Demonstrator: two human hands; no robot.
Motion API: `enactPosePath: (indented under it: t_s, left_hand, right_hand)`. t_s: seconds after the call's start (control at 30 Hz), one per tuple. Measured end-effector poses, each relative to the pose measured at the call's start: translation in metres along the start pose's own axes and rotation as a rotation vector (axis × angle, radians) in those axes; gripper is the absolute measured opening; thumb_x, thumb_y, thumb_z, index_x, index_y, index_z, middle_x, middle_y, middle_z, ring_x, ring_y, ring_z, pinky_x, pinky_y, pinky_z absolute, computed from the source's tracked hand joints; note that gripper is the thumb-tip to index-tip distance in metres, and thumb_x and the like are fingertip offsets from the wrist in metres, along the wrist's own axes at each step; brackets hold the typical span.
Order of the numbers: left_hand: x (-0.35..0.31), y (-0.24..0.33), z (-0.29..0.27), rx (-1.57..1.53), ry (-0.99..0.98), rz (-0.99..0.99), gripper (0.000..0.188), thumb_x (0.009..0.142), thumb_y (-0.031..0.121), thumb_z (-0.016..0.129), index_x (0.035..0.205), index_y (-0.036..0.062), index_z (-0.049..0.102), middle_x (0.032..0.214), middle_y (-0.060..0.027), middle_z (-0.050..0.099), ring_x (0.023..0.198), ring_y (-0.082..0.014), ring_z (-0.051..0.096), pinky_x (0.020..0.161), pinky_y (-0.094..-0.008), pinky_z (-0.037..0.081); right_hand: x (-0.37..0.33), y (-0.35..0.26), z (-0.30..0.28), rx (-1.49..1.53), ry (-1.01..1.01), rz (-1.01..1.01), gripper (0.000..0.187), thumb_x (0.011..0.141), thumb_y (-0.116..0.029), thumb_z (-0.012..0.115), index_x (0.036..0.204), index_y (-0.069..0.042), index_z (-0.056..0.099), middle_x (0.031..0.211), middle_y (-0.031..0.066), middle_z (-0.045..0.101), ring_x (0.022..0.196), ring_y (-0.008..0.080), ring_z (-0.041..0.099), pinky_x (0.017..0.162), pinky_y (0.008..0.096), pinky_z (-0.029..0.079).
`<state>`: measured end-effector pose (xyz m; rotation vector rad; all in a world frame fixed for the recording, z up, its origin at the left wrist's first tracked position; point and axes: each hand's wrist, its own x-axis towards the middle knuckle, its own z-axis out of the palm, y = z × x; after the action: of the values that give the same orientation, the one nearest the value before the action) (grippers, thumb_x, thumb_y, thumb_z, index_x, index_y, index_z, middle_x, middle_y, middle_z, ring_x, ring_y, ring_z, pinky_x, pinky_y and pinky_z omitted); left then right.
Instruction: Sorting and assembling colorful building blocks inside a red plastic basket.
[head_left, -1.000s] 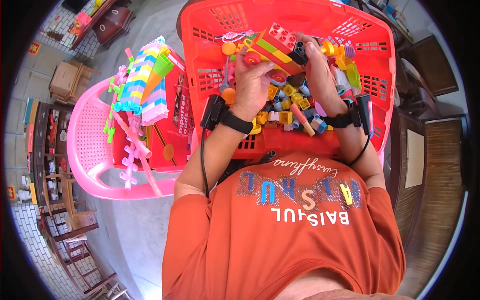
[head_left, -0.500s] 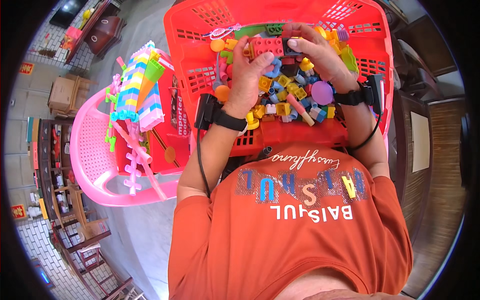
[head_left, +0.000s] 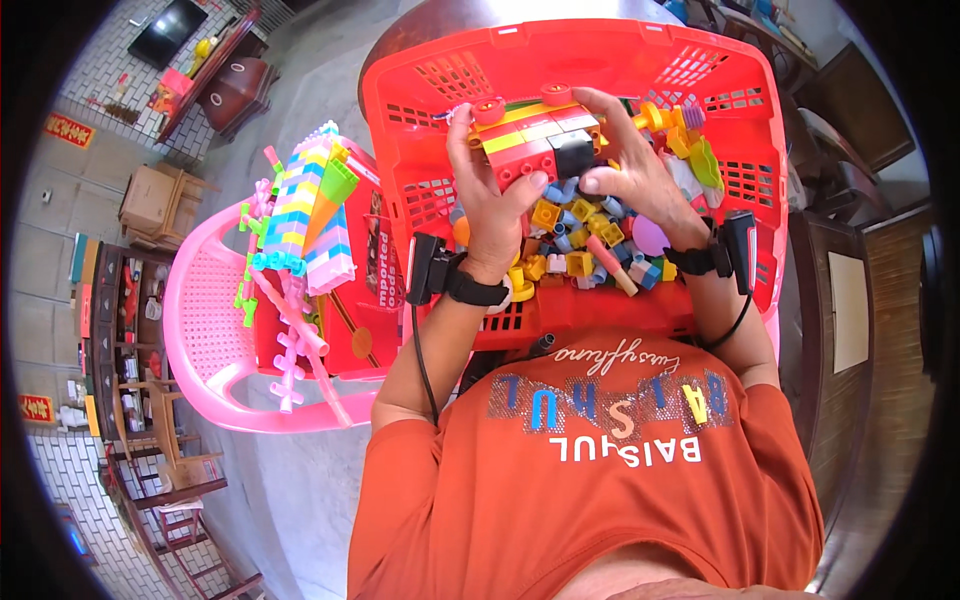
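Block car (head_left: 530,133): up in the air over the far half of the red basket (head_left: 590,318), btwn both hands.
Long axis: ran roughly L–R across the person's front, R end tipped a bit farther away.
Facing: red wheels (head_left: 488,109) pointed away from the person, toward the far basket wall; red studded side was turned to the person's body. Front vs rear: couldn't tell.
R end: black block (head_left: 573,154) at the near corner.
L hand (head_left: 495,205) grip: spread wide, holding the car's L end, thumb on the near studded edge.
R hand (head_left: 645,185) grip: also wide, holding the R end, index at the far edge nr a wheel, thumb by the black block.
Below: loose blocks (head_left: 580,232), mostly yellow & blue, w/ a purple disc (head_left: 650,237) nr the R wrist.
L side: pink chair (head_left: 198,310) beside the basket, w/ a pastel block build (head_left: 297,212) on it.
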<state>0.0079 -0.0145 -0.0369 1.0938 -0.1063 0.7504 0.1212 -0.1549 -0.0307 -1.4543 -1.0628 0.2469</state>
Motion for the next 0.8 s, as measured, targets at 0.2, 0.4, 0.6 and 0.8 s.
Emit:
enactPosePath:
  t_s: [0.2, 0.4, 0.6, 0.8]
  left_hand:
    - [0.006, 0.012, -0.002, 0.140, -0.151, 0.108, 0.099, 0.065, 0.011, 0.076, 0.143, 0.0103, 0.015, 0.130, -0.0116, 0.038, 0.118, -0.0226, 0.046, 0.099, -0.0366, 0.042]
    - [0.018, 0.016, -0.015, 0.400, -0.251, 0.056, 0.105, 0.061, 0.015, 0.080, 0.142, 0.0040, 0.014, 0.128, -0.0138, 0.038, 0.120, -0.0243, 0.045, 0.100, -0.0376, 0.041]
    - [0.016, 0.020, -0.013, 0.453, -0.311, 0.041, 0.111, 0.056, 0.015, 0.084, 0.142, 0.0034, 0.015, 0.130, -0.0140, 0.036, 0.121, -0.0247, 0.044, 0.101, -0.0380, 0.041]
    - [0.016, 0.023, -0.010, 0.425, -0.307, 0.071, 0.110, 0.054, 0.014, 0.084, 0.141, 0.0036, 0.017, 0.128, -0.0122, 0.035, 0.121, -0.0238, 0.043, 0.102, -0.0375, 0.041]
  right_hand:
    - [0.001, -0.009, 0.003, 0.200, -0.028, -0.011, 0.097, 0.064, -0.028, 0.080, 0.141, -0.005, 0.026, 0.138, 0.0172, 0.038, 0.131, 0.0278, 0.036, 0.108, 0.0397, 0.030]
    - [0.003, -0.008, 0.001, 0.197, -0.037, -0.051, 0.097, 0.061, -0.017, 0.083, 0.139, -0.003, 0.027, 0.136, 0.0140, 0.040, 0.132, 0.0234, 0.034, 0.110, 0.0362, 0.025]
    - [0.003, -0.013, -0.002, 0.306, -0.067, -0.065, 0.097, 0.057, -0.008, 0.084, 0.136, -0.004, 0.029, 0.133, 0.0093, 0.041, 0.129, 0.0203, 0.036, 0.110, 0.0347, 0.026]
    - [0.000, -0.019, 0.002, 0.344, -0.044, -0.052, 0.096, 0.056, -0.008, 0.085, 0.135, -0.004, 0.031, 0.131, 0.0082, 0.042, 0.128, 0.0196, 0.037, 0.109, 0.0344, 0.028]
